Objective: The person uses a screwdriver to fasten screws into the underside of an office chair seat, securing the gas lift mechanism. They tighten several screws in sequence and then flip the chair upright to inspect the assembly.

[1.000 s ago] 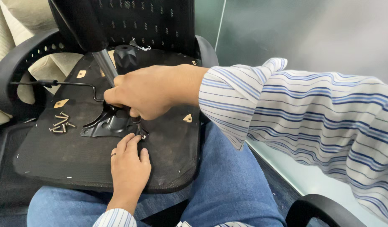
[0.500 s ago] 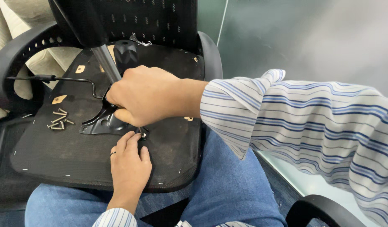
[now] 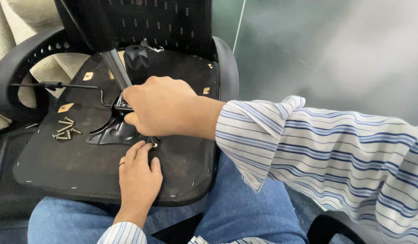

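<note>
An office chair lies upside down across my lap, the black underside of its seat (image 3: pixel 59 162) facing up. A black metal mechanism plate (image 3: pixel 110 132) with a silver gas cylinder (image 3: pixel 116 68) sits at the seat's middle. My right hand (image 3: pixel 161 106) is closed around a tool whose tip stands on a screw (image 3: pixel 154 144) at the plate's corner; the tool itself is mostly hidden by my fingers. My left hand (image 3: pixel 139 176) rests flat on the seat just below, fingertips touching beside that screw.
Several loose silver screws (image 3: pixel 64 131) lie on the seat's left part. A thin black lever rod (image 3: pixel 59 86) runs left from the plate. A black knob (image 3: pixel 135 56), curved armrests (image 3: pixel 19 58) and the mesh backrest (image 3: pixel 163 22) stand behind. A second chair's arm (image 3: pixel 326 226) is lower right.
My right hand has turned and shifted slightly right over the screw, and my forearm has dropped lower. The left hand has stayed in place.
</note>
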